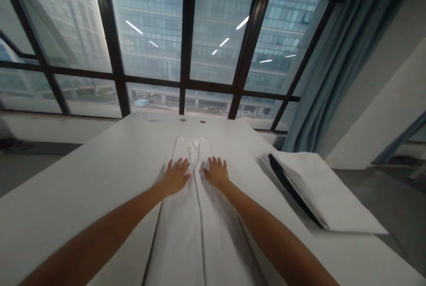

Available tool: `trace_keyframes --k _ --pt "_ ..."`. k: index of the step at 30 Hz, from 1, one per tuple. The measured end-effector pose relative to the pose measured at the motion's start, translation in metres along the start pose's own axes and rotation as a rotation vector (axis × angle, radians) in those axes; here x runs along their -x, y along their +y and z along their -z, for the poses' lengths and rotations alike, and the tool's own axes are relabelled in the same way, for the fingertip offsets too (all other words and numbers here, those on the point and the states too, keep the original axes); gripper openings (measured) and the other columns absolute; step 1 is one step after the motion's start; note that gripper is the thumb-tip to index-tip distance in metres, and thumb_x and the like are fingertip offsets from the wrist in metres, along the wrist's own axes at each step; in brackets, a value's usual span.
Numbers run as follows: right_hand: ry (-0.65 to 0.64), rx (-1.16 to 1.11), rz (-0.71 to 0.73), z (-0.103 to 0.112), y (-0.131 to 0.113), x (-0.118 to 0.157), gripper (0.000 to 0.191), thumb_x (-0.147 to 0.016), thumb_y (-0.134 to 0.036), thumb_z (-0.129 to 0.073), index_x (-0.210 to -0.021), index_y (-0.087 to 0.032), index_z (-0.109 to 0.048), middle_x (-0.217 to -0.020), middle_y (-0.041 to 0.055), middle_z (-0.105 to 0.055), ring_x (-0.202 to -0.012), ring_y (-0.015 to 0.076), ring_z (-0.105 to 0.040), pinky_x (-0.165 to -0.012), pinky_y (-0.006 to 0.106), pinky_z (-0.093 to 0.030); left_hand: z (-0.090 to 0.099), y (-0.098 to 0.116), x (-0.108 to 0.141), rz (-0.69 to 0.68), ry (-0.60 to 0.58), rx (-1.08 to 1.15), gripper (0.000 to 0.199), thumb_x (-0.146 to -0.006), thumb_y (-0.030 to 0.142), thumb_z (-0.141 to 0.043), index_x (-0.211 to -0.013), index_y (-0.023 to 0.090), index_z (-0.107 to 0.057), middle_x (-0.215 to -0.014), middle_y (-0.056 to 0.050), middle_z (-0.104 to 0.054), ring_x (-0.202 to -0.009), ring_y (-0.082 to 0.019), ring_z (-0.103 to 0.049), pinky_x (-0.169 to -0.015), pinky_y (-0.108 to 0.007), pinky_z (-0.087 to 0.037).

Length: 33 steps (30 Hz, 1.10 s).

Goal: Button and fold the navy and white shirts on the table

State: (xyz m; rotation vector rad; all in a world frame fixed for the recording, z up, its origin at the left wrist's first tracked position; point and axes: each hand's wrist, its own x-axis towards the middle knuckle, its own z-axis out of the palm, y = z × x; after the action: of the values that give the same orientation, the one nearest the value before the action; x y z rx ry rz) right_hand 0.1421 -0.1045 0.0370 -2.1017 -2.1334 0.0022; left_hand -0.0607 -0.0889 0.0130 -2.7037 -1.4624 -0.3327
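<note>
A long white garment (pixel 186 232) lies lengthwise on the white table in front of me, its two sides meeting along a seam-like line down the middle. At its far end the cloth narrows to two rounded edges with a small crumpled part between them. My left hand (pixel 176 176) rests flat on the left side near that far end, fingers spread. On the right side, at about the same height, my right hand (pixel 216 172) lies palm down with its fingers apart. Neither hand grips the cloth. The garment's near end runs out of view.
On the right edge of the table (pixel 109 161) lies a folded white cloth or bag (pixel 326 188) with a dark inner side. Thin papers (pixel 153 116) lie at the far left end, near two round holes. Beyond stand dark-framed windows and a blue curtain (pixel 333 68).
</note>
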Motion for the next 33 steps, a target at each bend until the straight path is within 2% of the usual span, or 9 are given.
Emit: trace_keyframes --k 5,9,13,17,19,24,27,30,33 --pt "-0.096 -0.09 0.185 -0.022 0.001 0.05 0.067 -0.094 -0.06 -0.026 -0.149 -0.023 -0.03 -0.157 0.0101 -0.022 -0.144 0.0327 -0.013 -0.111 0.055 -0.012 -0.012 0.021 0.056 -0.182 -0.074 0.085 0.065 -0.095 0.059 -0.022 -0.151 0.027 -0.023 -0.156 -0.005 -0.022 -0.145 -0.026 -0.017 -0.114 -0.054 -0.014" --pt "-0.05 -0.068 0.173 -0.021 0.0 0.034 0.06 -0.096 -0.053 -0.026 -0.146 -0.02 -0.035 -0.155 0.0104 -0.026 -0.143 0.0293 -0.016 -0.112 0.052 -0.012 -0.009 0.019 0.034 -0.136 -0.116 0.106 0.065 -0.094 0.057 -0.029 -0.149 0.022 -0.03 -0.156 -0.008 -0.024 -0.145 -0.028 -0.016 -0.114 -0.055 -0.014" --pt "0.032 -0.062 0.194 -0.006 0.025 0.022 0.044 -0.096 -0.028 -0.034 -0.136 -0.019 -0.049 -0.144 0.0093 -0.046 -0.135 0.0222 -0.036 -0.112 0.042 -0.022 -0.009 -0.017 0.024 -0.131 -0.08 0.25 0.049 -0.097 0.036 -0.028 -0.14 0.02 -0.045 -0.15 -0.007 -0.038 -0.14 -0.023 -0.031 -0.115 -0.045 -0.024" --pt "0.034 -0.112 0.198 -0.002 0.076 0.044 0.049 -0.081 -0.008 -0.044 -0.127 -0.02 -0.059 -0.133 0.0084 -0.057 -0.124 0.0207 -0.049 -0.107 0.034 -0.032 -0.01 -0.066 0.059 -0.219 0.025 0.371 0.048 -0.088 0.016 -0.037 -0.132 0.02 -0.054 -0.141 -0.005 -0.051 -0.134 -0.016 -0.041 -0.115 -0.037 -0.029" --pt "0.009 -0.179 0.229 -0.003 0.094 0.055 0.053 -0.078 -0.007 -0.045 -0.127 -0.02 -0.059 -0.134 0.0083 -0.056 -0.124 0.0213 -0.049 -0.106 0.036 -0.035 -0.003 -0.074 0.075 -0.254 0.001 0.397 0.047 -0.087 0.015 -0.038 -0.131 0.022 -0.055 -0.141 -0.004 -0.051 -0.134 -0.017 -0.041 -0.114 -0.038 -0.031" --pt "-0.082 -0.293 0.462 -0.001 0.107 0.071 0.067 -0.068 -0.009 -0.058 -0.134 -0.023 -0.055 -0.146 0.0123 -0.042 -0.133 0.0266 -0.041 -0.109 0.044 -0.032 0.027 -0.046 0.09 -0.388 -0.136 0.345 0.047 -0.082 0.022 -0.054 -0.128 0.029 -0.056 -0.15 -0.004 -0.038 -0.143 -0.027 -0.023 -0.115 -0.056 -0.015" --pt "-0.15 -0.352 0.547 0.008 0.106 0.086 0.067 -0.064 -0.02 -0.071 -0.13 -0.025 -0.059 -0.151 0.0136 -0.034 -0.138 0.0307 -0.033 -0.11 0.048 -0.028 0.036 -0.029 0.102 -0.46 -0.174 0.364 0.045 -0.082 0.024 -0.057 -0.127 0.03 -0.057 -0.147 -0.005 -0.044 -0.141 -0.027 -0.028 -0.115 -0.058 -0.007" --pt "-0.183 -0.467 0.606 0.027 0.099 0.108 0.051 -0.07 -0.034 -0.072 -0.12 -0.026 -0.067 -0.148 0.0128 -0.04 -0.14 0.0323 -0.027 -0.112 0.053 -0.021 0.046 -0.021 0.117 -0.502 -0.149 0.468 0.035 -0.089 0.028 -0.051 -0.123 0.028 -0.06 -0.133 -0.006 -0.059 -0.13 -0.021 -0.046 -0.116 -0.051 -0.013" --pt "-0.253 -0.588 0.654 0.055 0.088 0.131 0.037 -0.08 -0.039 -0.064 -0.114 -0.026 -0.07 -0.133 0.0112 -0.057 -0.135 0.0318 -0.038 -0.112 0.058 -0.015 0.074 -0.014 0.13 -0.479 -0.154 0.6 0.032 -0.092 0.037 -0.048 -0.119 0.028 -0.063 -0.12 -0.004 -0.067 -0.115 -0.02 -0.059 -0.112 -0.044 -0.03"
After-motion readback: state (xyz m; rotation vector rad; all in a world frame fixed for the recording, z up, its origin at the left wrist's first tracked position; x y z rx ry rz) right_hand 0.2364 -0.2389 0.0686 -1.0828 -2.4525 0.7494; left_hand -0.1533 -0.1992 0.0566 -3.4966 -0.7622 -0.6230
